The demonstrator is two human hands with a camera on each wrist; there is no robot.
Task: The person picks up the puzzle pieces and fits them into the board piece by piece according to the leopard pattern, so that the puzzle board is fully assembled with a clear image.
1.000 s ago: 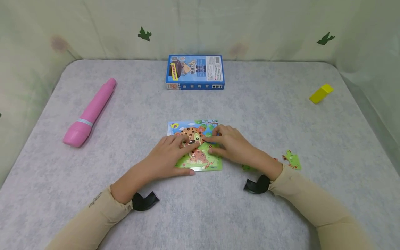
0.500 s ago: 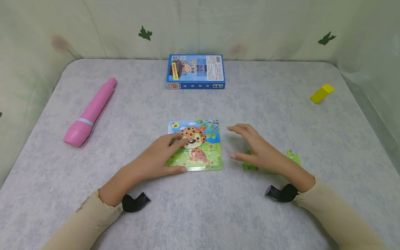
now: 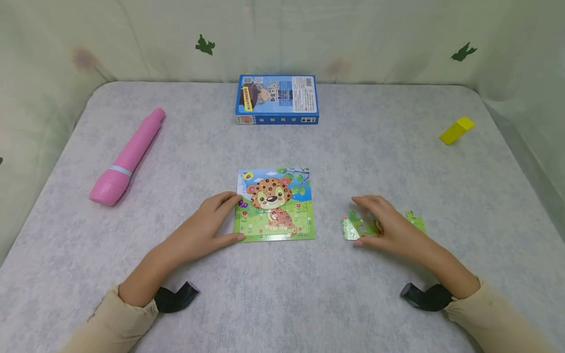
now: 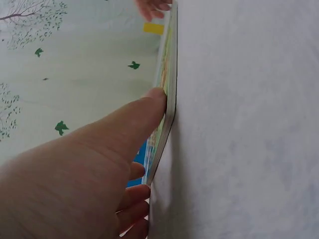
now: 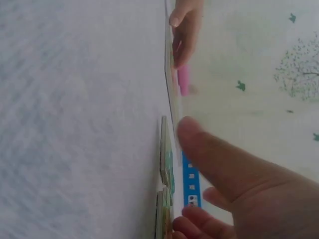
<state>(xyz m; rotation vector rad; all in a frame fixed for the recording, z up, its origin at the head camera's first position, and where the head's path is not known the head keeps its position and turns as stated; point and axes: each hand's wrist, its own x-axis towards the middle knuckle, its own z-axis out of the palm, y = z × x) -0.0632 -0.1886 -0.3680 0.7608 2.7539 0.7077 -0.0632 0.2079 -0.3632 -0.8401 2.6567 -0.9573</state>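
Observation:
A square jigsaw puzzle (image 3: 275, 215) with a spotted leopard cub on grass lies flat at mid-table. At its left edge my left hand (image 3: 200, 228) rests with fingers and thumb extended; the left wrist view shows the thumb (image 4: 144, 112) touching the puzzle's border. Right of the puzzle, my right hand (image 3: 393, 228) is over loose green jigsaw pieces (image 3: 352, 229), thumb and fingers spread apart. Part of another piece (image 3: 416, 221) shows beyond the hand. The right wrist view shows the thumb (image 5: 214, 154) apart from the pieces (image 5: 165, 154); the hand hides some of them.
A blue printed box (image 3: 277, 100) lies at the back of the grey table (image 3: 198, 132). To the left is a pink microphone-shaped object (image 3: 128, 157), and a yellow block (image 3: 457, 131) sits far right. A pale curtain (image 3: 379, 39) stands behind the table's back edge.
My right hand has left the puzzle and moved right, over the loose pieces. My left hand has slid leftward off the picture to the puzzle's left edge, uncovering the cub.

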